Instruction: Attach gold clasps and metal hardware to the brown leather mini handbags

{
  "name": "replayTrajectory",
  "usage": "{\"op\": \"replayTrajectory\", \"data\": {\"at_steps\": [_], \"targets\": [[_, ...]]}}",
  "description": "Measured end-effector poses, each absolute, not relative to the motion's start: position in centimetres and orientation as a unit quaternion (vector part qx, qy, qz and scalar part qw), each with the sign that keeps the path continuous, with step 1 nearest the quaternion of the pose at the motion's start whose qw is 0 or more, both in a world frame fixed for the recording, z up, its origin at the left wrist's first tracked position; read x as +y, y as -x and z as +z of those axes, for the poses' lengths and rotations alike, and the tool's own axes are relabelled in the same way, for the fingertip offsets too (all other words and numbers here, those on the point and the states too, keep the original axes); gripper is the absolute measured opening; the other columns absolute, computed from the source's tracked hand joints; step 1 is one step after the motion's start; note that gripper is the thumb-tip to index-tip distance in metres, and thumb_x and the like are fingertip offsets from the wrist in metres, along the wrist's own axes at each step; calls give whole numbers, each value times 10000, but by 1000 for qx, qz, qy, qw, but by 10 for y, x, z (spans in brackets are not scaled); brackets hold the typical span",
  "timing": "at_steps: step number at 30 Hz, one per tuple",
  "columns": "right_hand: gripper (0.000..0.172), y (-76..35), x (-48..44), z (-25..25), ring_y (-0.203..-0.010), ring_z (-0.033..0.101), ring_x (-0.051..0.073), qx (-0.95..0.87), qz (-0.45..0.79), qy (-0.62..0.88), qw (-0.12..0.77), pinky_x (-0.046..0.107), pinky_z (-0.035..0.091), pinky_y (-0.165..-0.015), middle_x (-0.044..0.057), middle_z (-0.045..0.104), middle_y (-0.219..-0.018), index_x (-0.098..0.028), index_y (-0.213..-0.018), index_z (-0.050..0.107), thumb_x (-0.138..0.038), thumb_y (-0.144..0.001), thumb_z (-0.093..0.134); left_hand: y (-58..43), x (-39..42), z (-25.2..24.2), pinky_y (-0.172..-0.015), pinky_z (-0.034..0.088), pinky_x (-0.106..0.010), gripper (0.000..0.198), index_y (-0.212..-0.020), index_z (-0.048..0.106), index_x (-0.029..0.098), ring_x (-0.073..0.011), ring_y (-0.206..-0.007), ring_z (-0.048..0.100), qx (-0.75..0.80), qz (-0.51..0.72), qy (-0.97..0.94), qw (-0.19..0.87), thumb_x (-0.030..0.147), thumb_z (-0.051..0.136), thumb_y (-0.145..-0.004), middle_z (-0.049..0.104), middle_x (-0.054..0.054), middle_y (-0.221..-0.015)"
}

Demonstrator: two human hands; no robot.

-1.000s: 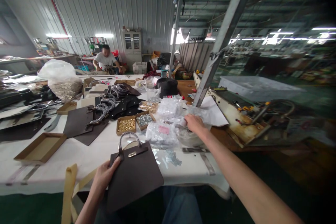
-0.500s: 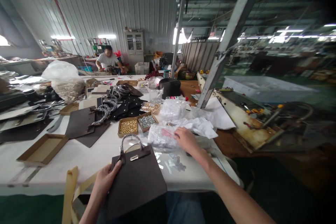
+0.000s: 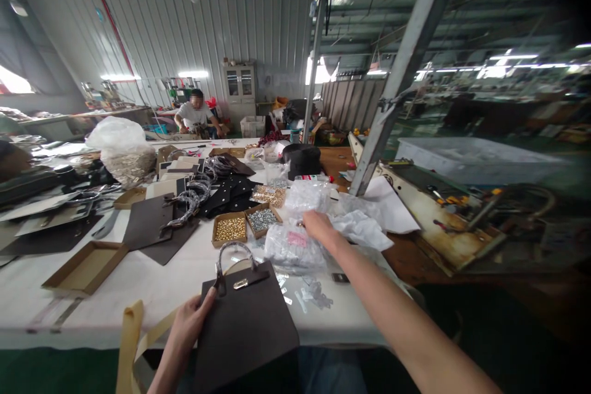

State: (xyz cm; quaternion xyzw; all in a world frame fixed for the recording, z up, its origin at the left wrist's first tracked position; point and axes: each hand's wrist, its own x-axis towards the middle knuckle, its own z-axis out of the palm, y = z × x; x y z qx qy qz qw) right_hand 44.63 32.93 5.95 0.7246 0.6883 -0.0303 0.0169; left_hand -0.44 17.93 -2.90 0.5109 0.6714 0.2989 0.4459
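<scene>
My left hand (image 3: 190, 320) grips the upper left corner of a dark brown bag panel (image 3: 249, 326), thumb on its face. The panel tilts over the table's front edge. A plastic-wrapped handle (image 3: 235, 247) arches above its top edge, and a metal clasp plate (image 3: 241, 284) sits below. My right hand (image 3: 318, 226) is closed just behind a clear plastic bag (image 3: 290, 252) with a pink label. Something small seems to be at its fingertips, too small to name. Left of it stand a box of gold-coloured studs (image 3: 229, 228) and a box of silver-coloured ones (image 3: 262, 220).
A shallow cardboard tray (image 3: 85, 265) lies at left, near dark panels with wrapped handles (image 3: 152, 221). Small clear strips (image 3: 314, 294) and a dark little block (image 3: 340, 278) are at the front. A slanted metal post (image 3: 388, 92) rises at right. A person (image 3: 198, 114) sits beyond the table.
My right hand has moved slightly back and left, off the bag with the pink label, and its fingers have closed. My left hand still holds the bag panel. The view has shifted slightly.
</scene>
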Motion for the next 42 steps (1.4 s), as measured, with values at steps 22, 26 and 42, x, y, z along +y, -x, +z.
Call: {"op": "replayTrajectory", "data": {"at_steps": [22,26,42], "targets": [[473,-434,172,84,-697,538,117,400,-474,-476,-624,244,431,-547,70,788,-1050,-222,-1167,885,-419,-762,1030,23,122,-21,-705,545,-315,856,-1095,789,142,-272,-843,729,592,440,-430,520,920,821,-741,787,-86,-908],[393,-369,113,80,-689,448,100,327,-554,-414,-644,197,387,-516,34,696,-917,-229,-1108,888,-340,-767,1047,32,106,-23,-958,633,-475,809,-1270,739,119,-395,-1152,776,652,471,-456,382,786,839,-822,802,-213,-1226],[363,-222,5,32,-791,671,154,255,-707,-407,-519,231,500,-588,44,779,-1036,-284,-1102,842,-386,-817,1042,-62,-8,42,-889,661,-338,365,-1422,771,249,-221,-1026,755,401,605,-621,296,154,757,-1070,751,-109,-1182]]}}
